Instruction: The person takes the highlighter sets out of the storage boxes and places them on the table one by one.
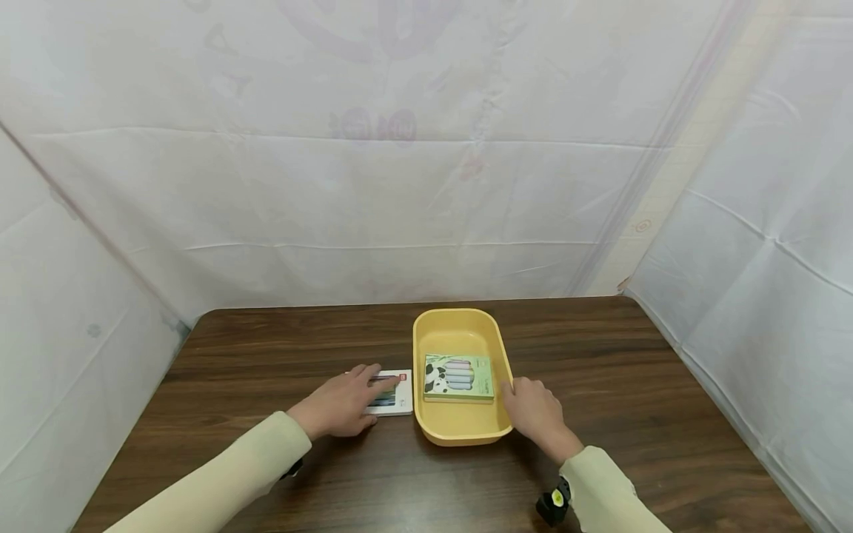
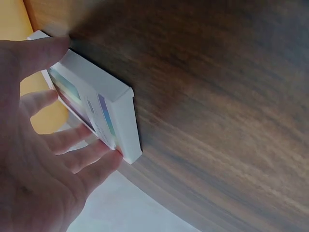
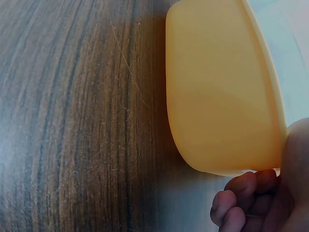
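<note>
A flat white box (image 1: 403,400) with a coloured picture on its front lies on the table, close against the left side of a yellow plastic basket (image 1: 466,429). My left hand (image 1: 343,400) spans this box from above. In the left wrist view, the thumb (image 2: 46,53) is at one long edge and the fingertips are along the opposite one. The right hand (image 1: 533,409) grips the basket's right rim, its fingers curled against the outer wall, as the right wrist view shows. Inside the basket lies a green box (image 1: 458,377) with a panda and several pastel pens pictured on it.
The dark wood-grain table (image 1: 600,355) has rounded back corners. White sheeting (image 1: 400,207) hangs behind it and along both sides. A black strap with a small yellow-faced device (image 1: 555,500) is on the right wrist.
</note>
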Available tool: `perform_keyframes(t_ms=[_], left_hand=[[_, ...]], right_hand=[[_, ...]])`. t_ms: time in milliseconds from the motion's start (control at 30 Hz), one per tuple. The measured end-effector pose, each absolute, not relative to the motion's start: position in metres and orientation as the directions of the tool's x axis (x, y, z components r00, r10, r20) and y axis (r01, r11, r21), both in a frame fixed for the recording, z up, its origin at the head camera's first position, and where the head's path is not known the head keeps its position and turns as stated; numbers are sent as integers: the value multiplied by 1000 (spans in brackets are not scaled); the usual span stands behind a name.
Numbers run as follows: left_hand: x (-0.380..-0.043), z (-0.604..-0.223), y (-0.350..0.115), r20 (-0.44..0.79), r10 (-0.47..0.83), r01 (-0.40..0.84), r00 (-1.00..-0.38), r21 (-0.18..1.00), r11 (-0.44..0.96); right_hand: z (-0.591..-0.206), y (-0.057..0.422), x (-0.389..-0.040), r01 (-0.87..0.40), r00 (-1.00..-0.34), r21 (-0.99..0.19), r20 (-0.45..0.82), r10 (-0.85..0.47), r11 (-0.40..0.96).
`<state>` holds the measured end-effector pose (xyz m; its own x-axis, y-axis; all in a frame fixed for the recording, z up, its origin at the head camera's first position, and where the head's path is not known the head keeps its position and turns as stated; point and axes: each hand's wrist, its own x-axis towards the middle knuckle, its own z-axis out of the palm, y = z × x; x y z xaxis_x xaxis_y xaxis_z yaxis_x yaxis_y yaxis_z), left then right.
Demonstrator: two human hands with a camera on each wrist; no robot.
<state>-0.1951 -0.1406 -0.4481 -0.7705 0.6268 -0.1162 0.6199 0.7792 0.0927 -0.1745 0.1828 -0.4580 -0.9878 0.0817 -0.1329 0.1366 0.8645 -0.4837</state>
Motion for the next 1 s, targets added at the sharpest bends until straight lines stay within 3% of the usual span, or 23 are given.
perform_keyframes(t_ms=[633,1000], left_hand=[[-171,-457,-137,105,706,707,-701,-26,706],[-163,-457,-134,98,697,700,-711,1,714]], right_hand=[[-457,185,-176,124,-990,-473,-118,77,872],[-458,185,-176,130,-989,-474,-127,79,871]])
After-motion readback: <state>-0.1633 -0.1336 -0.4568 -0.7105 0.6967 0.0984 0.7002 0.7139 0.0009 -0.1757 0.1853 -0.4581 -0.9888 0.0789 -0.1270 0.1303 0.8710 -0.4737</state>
